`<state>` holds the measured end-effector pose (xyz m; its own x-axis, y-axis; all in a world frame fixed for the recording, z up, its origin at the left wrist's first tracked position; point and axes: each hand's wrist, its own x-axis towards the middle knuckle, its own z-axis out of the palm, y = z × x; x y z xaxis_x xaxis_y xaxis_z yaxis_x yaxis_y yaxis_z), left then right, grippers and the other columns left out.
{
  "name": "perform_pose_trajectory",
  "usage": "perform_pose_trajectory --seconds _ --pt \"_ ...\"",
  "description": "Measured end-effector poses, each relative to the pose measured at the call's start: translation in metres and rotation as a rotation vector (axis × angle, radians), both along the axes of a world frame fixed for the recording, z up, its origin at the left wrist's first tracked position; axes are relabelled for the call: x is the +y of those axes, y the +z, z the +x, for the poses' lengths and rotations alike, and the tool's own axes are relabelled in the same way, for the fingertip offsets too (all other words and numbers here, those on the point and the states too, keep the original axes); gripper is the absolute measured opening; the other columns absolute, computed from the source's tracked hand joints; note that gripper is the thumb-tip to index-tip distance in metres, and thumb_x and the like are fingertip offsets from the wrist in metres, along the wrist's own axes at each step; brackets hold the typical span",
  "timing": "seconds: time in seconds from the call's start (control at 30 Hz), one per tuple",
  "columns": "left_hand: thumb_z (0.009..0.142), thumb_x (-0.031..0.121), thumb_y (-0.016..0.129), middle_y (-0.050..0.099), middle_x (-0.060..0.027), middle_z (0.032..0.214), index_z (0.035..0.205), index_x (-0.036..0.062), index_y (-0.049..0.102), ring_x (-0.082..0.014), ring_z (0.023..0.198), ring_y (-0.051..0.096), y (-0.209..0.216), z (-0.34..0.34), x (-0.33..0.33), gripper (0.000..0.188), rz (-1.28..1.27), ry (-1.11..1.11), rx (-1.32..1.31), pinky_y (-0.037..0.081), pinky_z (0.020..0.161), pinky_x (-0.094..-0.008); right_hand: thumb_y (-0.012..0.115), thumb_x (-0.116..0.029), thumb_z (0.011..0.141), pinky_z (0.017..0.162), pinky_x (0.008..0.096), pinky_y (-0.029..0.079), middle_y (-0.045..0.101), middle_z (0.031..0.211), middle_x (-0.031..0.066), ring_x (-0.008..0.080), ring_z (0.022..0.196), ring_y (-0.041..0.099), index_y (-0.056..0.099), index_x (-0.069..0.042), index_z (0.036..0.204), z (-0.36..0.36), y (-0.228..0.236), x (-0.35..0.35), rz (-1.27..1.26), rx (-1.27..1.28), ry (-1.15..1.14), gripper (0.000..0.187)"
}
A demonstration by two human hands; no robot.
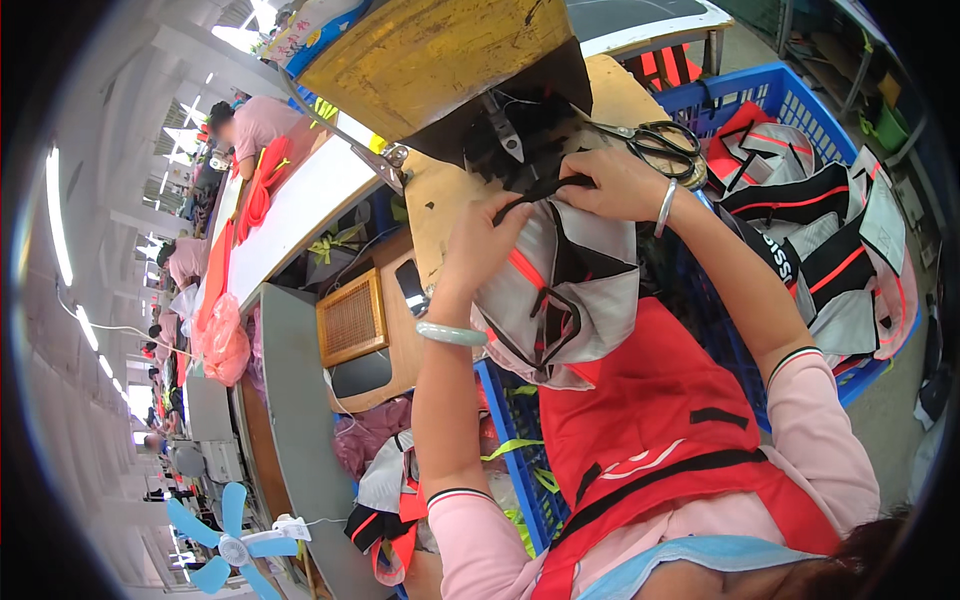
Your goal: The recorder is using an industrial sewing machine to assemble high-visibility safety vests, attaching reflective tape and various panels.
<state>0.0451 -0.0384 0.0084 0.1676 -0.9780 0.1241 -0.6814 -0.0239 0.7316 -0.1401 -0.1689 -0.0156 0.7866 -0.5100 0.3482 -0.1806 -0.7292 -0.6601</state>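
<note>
Between my hands hangs a grey sewn fabric piece [605, 235] with black panels and bright orange-red trim. My left hand [482, 238] pinches the black edge of it at the left. My right hand [618, 185] grips the same black edge further right, its fingertips closed on the cloth. The edge is stretched between both hands, just below a pointed metal part [506, 130] under a yellow worn box-like cover [440, 65]. Black-handled scissors [664, 148] lie just beyond my right hand. The lower part of the fabric hangs over my red apron [650, 375].
A blue plastic basket [815, 100] on the right holds several similar grey, black and orange pieces [840, 220]. Another blue basket [520, 470] stands below. At left are a phone [410, 285], a wooden-framed woven panel [352, 318] and a light-blue fan [233, 549]. Another person [270, 130] works at a far table.
</note>
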Motion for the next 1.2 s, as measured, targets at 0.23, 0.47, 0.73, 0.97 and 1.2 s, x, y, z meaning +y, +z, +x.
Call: perform_pose_trajectory --seconds 0.23,0.47,0.73,0.97,1.2 --pt "0.087 0.024 0.063 0.067 -0.0109 0.078 0.100 -0.0048 0.065 -0.0132 0.074 0.059 -0.008 0.021 -0.030 0.031 0.049 0.036 0.036 0.047 0.069 -0.0294 0.064 -0.029 0.083 0.066 0.0377 0.048 0.064 0.078 0.0174 0.0301 0.072 0.063 0.065 -0.001 0.091 0.020 -0.001 -0.030 0.039 0.113 -0.019 0.029" --pt "0.089 0.026 0.064 0.065 -0.0029 0.089 0.109 -0.0051 0.065 -0.0085 0.083 0.055 -0.007 0.032 -0.036 0.037 0.131 0.083 0.095 0.045 0.076 -0.0234 0.060 -0.033 0.082 0.070 0.0376 0.049 0.065 0.079 0.0182 0.0310 0.074 0.063 0.067 0.000 0.091 0.033 0.002 -0.042 0.075 0.154 0.022 0.035" --pt "0.090 0.024 0.066 0.065 -0.0020 0.093 0.111 -0.0054 0.064 -0.0081 0.085 0.055 -0.005 0.036 -0.037 0.037 0.137 0.078 0.256 0.045 0.076 -0.0228 0.059 -0.033 0.082 0.070 0.0346 0.050 0.066 0.079 0.0167 0.0268 0.074 0.064 0.069 0.000 0.093 0.029 0.008 -0.041 0.182 0.056 0.058 0.035" --pt "0.090 0.023 0.064 0.065 -0.0021 0.091 0.108 -0.0056 0.064 -0.0084 0.082 0.057 -0.004 0.050 -0.035 0.033 0.073 0.133 0.284 0.046 0.073 -0.0232 0.061 -0.027 0.087 0.062 0.0275 0.044 0.060 0.071 0.0062 0.0105 0.066 0.053 0.063 0.001 0.091 0.028 0.016 -0.041 0.287 0.061 0.044 0.029" --pt "0.089 0.026 0.062 0.068 -0.0151 0.100 0.113 -0.0032 0.062 -0.0222 0.094 0.063 -0.036 0.026 0.028 0.038 0.259 0.031 0.041 0.047 0.087 -0.0322 0.061 -0.035 0.083 0.070 0.0391 0.052 0.067 0.087 0.0134 0.0285 0.082 0.066 0.066 -0.007 0.092 -0.053 0.001 0.025 0.054 0.246 0.278 0.030"
